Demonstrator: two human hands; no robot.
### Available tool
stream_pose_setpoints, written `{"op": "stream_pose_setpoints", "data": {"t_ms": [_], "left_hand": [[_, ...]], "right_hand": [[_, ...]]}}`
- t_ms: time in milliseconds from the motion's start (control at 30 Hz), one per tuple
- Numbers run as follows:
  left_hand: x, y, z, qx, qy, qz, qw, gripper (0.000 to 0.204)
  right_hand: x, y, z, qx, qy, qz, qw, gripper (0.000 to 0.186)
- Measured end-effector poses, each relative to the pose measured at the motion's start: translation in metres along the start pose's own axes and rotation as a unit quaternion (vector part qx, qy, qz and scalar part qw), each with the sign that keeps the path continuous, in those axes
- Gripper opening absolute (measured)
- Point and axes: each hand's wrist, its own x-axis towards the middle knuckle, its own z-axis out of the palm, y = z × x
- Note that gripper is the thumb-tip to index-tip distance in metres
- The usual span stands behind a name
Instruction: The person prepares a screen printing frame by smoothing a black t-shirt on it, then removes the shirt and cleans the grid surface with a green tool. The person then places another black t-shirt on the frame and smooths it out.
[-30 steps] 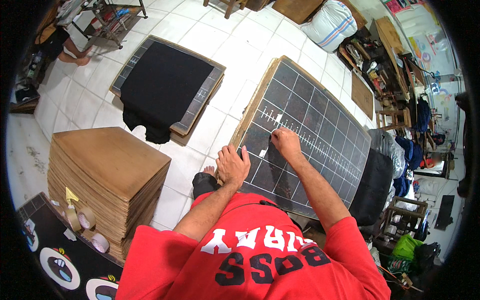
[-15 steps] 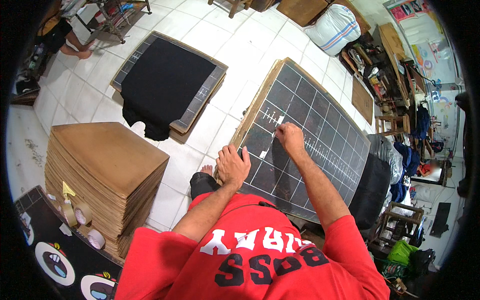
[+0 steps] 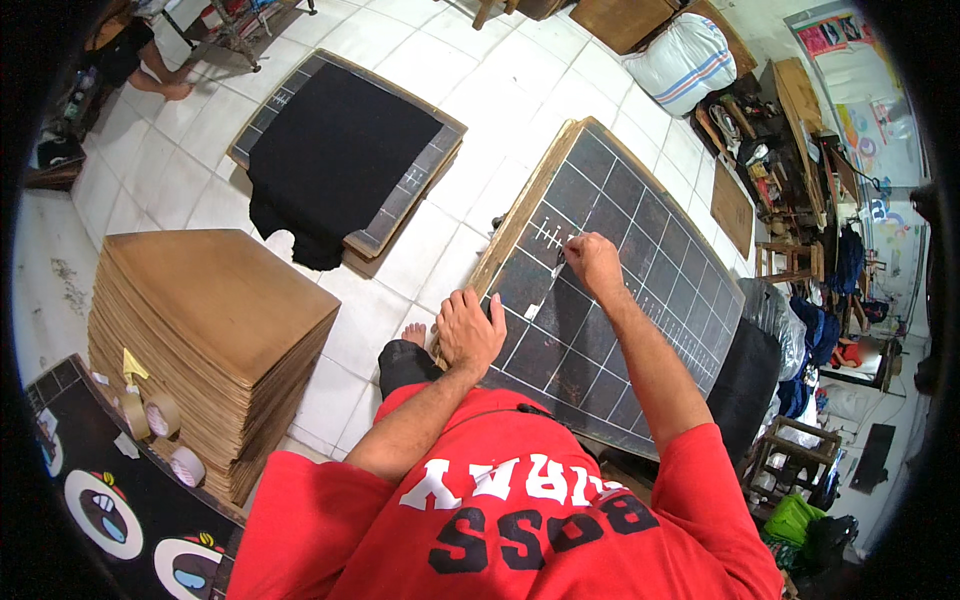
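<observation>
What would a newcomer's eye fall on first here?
Probably the bright red shirt at bottom centre. Next, the dark gridded board right of centre, with the left hand at its edge and the right hand over it. Then the tall brown stack at left.

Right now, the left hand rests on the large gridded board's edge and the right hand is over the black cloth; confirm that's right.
No: in the head view, the right hand is over the large gridded board; the left hand does rest on its edge.

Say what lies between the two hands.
In the head view, gridded dark board, bearing a small white patch, lies between the left hand and right hand.
</observation>
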Motion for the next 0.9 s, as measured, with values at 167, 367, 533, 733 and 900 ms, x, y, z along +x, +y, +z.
{"op": "stream_pose_setpoints", "data": {"t_ms": [167,367,533,733,900], "left_hand": [[0.000,0.000,0.003,0.006,0.021,0.003,1.000,0.045],[0.001,0.000,0.002,0.002,0.024,0.008,1.000,0.045],[0.001,0.000,-0.004,0.001,-0.016,0.002,1.000,0.048],[0.002,0.003,-0.005,0.004,-0.011,0.003,1.000,0.047],[0.002,0.003,-0.006,0.007,-0.025,0.000,1.000,0.047]], "right_hand": [[-0.001,0.000,0.009,-0.009,0.051,-0.014,0.999,0.012],[0.014,0.012,0.007,-0.007,0.067,0.027,0.997,0.010],[-0.003,0.004,0.003,-0.010,0.026,0.005,1.000,0.010],[0.000,0.003,0.012,-0.016,0.077,0.028,0.997,0.011],[0.016,0.015,0.006,-0.026,0.067,0.046,0.996,0.012]]}}
